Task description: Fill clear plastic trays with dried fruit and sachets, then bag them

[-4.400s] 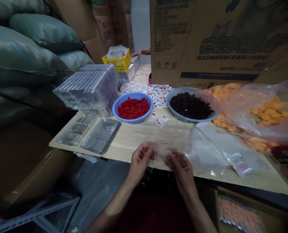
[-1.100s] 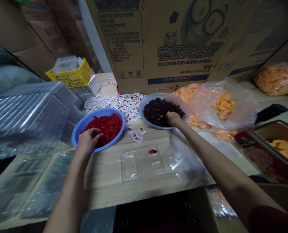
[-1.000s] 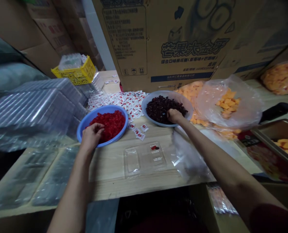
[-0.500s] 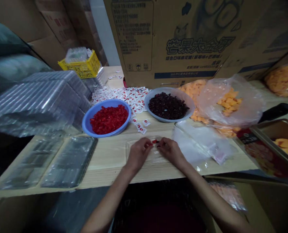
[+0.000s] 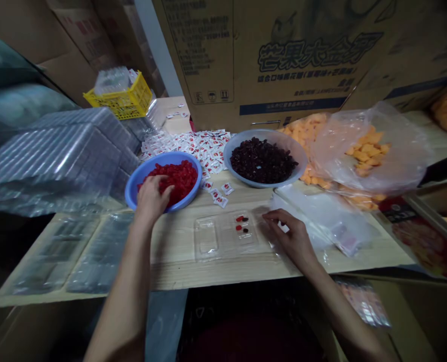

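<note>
My left hand (image 5: pixel 153 198) reaches over the near side of the blue bowl (image 5: pixel 131 187), its fingers spread and touching the red gummy pieces (image 5: pixel 183 176). My right hand (image 5: pixel 289 234) hovers just right of the clear plastic tray (image 5: pixel 225 241), thumb and index fingertips together, with nothing visible between them. The tray lies open and flat on the table. Its right half bears two red pieces (image 5: pixel 239 228) and two dark pieces (image 5: pixel 245 231); the left half holds nothing I can see. Dark gummy pieces (image 5: pixel 263 161) fill the pale translucent bowl (image 5: pixel 300 168) behind.
Small printed sachets (image 5: pixel 208 146) lie between and behind the bowls. Stacked clear trays (image 5: pixel 68 151) and a yellow basket (image 5: pixel 136 103) stand left. Clear bags (image 5: pixel 309 216) and orange pieces in plastic (image 5: pixel 370 151) lie right. A large cardboard box (image 5: pixel 246 90) walls the back.
My hands have parted from the tray. The left moved up and left into the red pieces; the right drew back rightward. Red and dark pieces now show uncovered in the tray.
</note>
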Available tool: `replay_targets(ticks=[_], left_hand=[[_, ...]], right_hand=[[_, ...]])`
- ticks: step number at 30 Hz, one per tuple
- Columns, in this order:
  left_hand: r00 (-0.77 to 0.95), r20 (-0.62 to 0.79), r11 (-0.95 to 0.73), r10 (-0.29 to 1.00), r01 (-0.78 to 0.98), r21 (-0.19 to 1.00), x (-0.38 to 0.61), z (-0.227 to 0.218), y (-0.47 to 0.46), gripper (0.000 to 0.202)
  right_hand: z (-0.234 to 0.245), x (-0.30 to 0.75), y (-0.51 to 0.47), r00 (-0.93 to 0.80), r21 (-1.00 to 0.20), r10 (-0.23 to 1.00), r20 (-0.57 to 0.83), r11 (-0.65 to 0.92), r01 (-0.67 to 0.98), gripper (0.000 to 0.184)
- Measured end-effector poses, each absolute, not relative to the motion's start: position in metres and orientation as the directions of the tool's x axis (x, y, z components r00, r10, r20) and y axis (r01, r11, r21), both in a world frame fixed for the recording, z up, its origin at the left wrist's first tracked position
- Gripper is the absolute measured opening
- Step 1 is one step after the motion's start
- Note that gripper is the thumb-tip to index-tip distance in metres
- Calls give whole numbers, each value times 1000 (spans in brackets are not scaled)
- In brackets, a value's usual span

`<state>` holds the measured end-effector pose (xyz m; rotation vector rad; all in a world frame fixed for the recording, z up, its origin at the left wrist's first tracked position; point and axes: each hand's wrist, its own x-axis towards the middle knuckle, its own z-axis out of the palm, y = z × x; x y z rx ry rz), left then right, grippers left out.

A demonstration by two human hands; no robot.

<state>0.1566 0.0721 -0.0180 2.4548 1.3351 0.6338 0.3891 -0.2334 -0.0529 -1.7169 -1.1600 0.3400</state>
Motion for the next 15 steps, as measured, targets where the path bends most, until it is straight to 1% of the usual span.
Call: replay_targets(ticks=[1,2,3,4,5,9,12,15], left_hand=[[510,92,-499,855,765,407,156,-21,93,42],[537,-18,-488,843,778,396,156,-25,109,47],[560,-86,-486,824,778,399,157,-30,121,48],[578,-111,-491,809,767,412,158,-34,128,46],[588,-101,-499,802,754,427,158,-38,132,41],[568,23,-505,823,712,487,154,-46,131,18],[523,102,-484,846,675,557,149,-45,127,17],[479,129,-445,868,638,629,145,-44,129,23]], right_hand=[[-54,389,-235,508,-839,819,266,-62,540,16],[-57,387,-236,509,-840,822,254,-73,538,16],[-60,384,-238,505,-843,830,237,-82,531,16],[-64,380,-240,501,-848,838,217,-92,522,16],[-68,376,-242,497,-853,846,195,-103,511,17],[-81,360,-252,468,-860,871,148,-121,496,22],[-85,352,-261,448,-850,882,149,-117,513,23],[-87,347,-267,440,-845,888,132,-131,519,23]])
